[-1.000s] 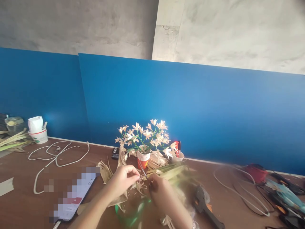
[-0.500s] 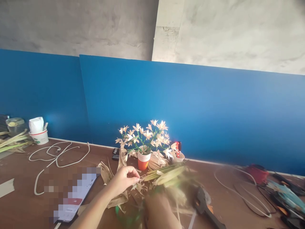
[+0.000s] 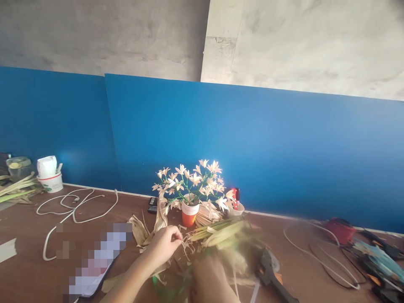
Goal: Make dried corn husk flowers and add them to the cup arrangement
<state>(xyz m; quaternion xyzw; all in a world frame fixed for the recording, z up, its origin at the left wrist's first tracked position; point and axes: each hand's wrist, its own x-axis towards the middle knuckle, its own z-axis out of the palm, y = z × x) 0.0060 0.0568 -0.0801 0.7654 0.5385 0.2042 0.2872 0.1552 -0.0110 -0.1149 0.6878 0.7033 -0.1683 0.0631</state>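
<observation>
My left hand (image 3: 167, 243) is closed in a pinch low in the middle of the view. Whatever lies between its thumb and fingertips is too small to make out. Just right of the fingertips are thin pale husk shreds (image 3: 188, 249). My right hand (image 3: 210, 267) is a blurred shape at the bottom centre, its fingers smeared and unreadable. Behind it lies a bunch of green-yellow corn husks (image 3: 224, 232). Beyond both hands, an orange and white paper cup (image 3: 190, 216) holds pale husk flowers (image 3: 195, 179) on green stems.
A black glue gun (image 3: 268, 269) lies to the right. On the left are a pixelated phone (image 3: 104, 256), a looped white cable (image 3: 75, 216) and a white paper bowl (image 3: 52, 183). A red-handled tool (image 3: 235, 198) stands in a small cup. A blue partition (image 3: 252, 147) rises behind the table.
My left hand has shifted slightly down and left, still pinched. The pale husk pieces beside its fingertips look different in shape. My right hand stays blurred in nearly the same place.
</observation>
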